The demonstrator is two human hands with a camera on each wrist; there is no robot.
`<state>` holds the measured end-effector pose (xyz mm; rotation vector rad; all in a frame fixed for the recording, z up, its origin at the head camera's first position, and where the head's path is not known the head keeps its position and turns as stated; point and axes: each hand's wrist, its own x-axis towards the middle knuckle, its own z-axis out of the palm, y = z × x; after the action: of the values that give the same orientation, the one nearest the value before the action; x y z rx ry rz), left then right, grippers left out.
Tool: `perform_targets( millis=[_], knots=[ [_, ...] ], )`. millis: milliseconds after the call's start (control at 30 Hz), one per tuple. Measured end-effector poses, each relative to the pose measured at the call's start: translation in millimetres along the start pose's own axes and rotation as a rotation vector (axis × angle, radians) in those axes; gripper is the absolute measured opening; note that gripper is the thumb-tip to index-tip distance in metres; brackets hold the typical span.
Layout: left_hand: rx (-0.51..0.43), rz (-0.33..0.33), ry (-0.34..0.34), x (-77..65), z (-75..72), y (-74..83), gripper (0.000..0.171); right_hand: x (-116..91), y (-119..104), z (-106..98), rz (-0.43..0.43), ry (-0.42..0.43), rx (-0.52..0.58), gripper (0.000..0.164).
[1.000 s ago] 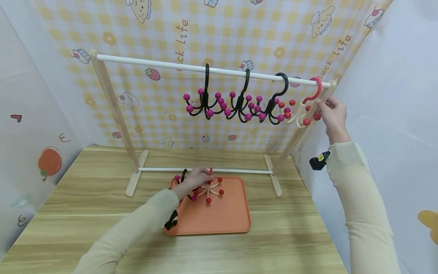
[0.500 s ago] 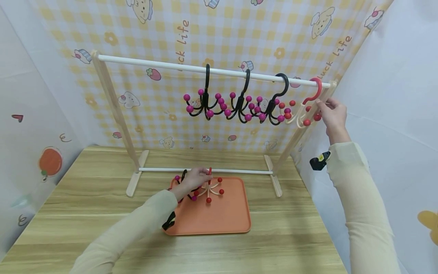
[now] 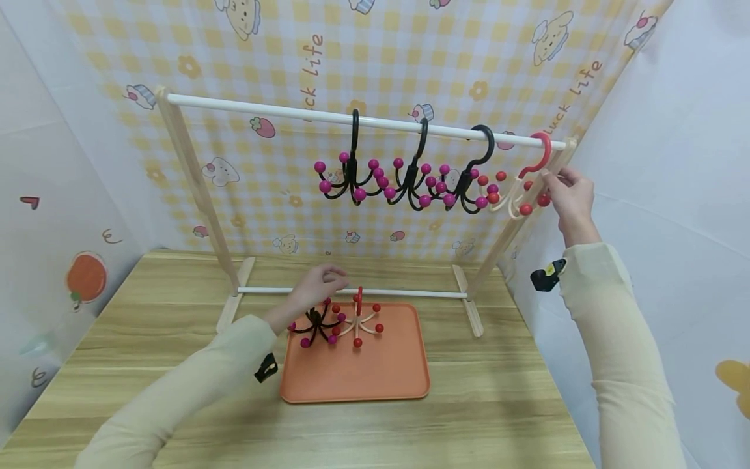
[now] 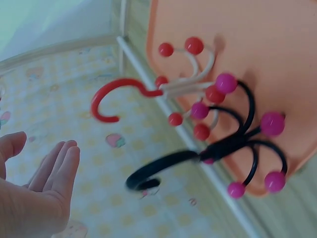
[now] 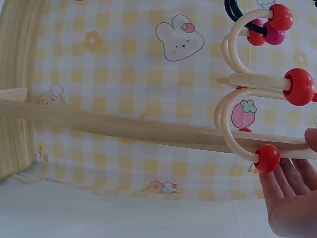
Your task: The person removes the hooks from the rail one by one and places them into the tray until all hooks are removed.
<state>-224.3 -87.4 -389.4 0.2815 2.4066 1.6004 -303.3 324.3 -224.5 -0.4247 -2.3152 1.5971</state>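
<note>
My left hand (image 3: 319,286), its fingers extended and holding nothing, is raised above the back of the orange tray (image 3: 375,378). On the tray stand two hook-topped hangers: a black octopus-shaped hanger (image 4: 225,148) with magenta balls, and a cream octopus-shaped hanger (image 3: 359,319) with red balls and a red hook (image 4: 119,84). The left wrist view has both hooks apart from the hand (image 4: 39,198). My right hand (image 3: 573,195) grips the rack's right wooden post (image 5: 198,135) between thumb and fingers. Beside it hangs another cream hanger by its red hook (image 3: 536,165).
Three black hangers with magenta balls, including the leftmost hanger (image 3: 352,170), hang from the rack's white top rail (image 3: 246,107). A lower white bar (image 3: 410,293) runs behind the tray. Patterned cloth (image 3: 328,241) covers the back wall.
My left hand has let go of the red-hooked hanger on the tray and moved up and left, uncovering the black hanger. The right hand has stayed in place.
</note>
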Motion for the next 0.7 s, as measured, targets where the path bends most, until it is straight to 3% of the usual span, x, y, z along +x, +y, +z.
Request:
perform_targets(
  millis=[233, 300, 533, 700],
  knots=[
    [-0.044, 0.077, -0.007, -4.3, -23.7, 14.8, 0.037, 60.4, 42.1, -11.3, 0.007, 0.028, 0.055, 0.054],
    [-0.046, 0.101, 0.001, -4.9, -29.4, 17.5, 0.036, 63.9, 44.4, -12.4, 0.007, 0.016, 0.049, 0.054],
    [0.004, 0.123, 0.061, -8.3, -49.2, 27.6, 0.032, 2.7, 2.3, -3.1, 0.0, -0.018, 0.006, 0.059],
    [0.019, 0.115, 0.118, -10.2, -65.7, 33.6, 0.035, -7.1, -5.4, 0.0, 0.016, -0.015, 0.01, 0.059]
  ],
)
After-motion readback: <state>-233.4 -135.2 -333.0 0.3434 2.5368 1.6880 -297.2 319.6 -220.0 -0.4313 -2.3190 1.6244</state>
